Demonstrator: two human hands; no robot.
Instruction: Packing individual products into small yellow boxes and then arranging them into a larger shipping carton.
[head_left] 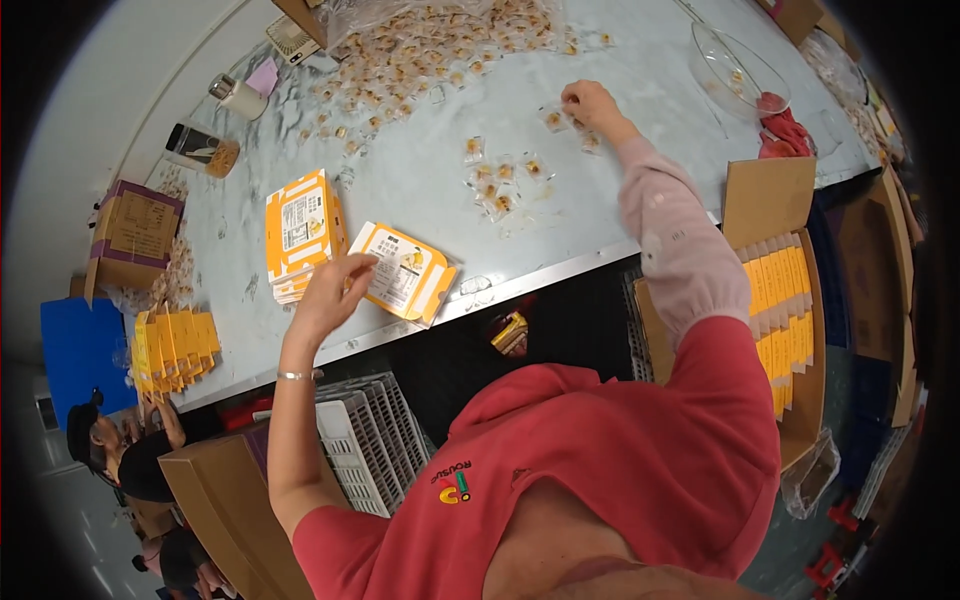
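Right hand curled among clear packets

Its fingertips are hidden; whether it grips cannot be told. The left hand, loosely spread, partly covers an orange-white carton; stacked cartons lie just beyond it.

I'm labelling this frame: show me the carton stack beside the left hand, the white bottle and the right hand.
Carton stack (303, 222): head view, top carton's printed face.
White bottle (244, 100): head view, its body.
Right hand (597, 106): head view, its back.

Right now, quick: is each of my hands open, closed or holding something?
Left hand: partly curled at the orange-and-white box; grip can't be told.
Right hand: curled down at small clear packets; whether it holds one can't be told.
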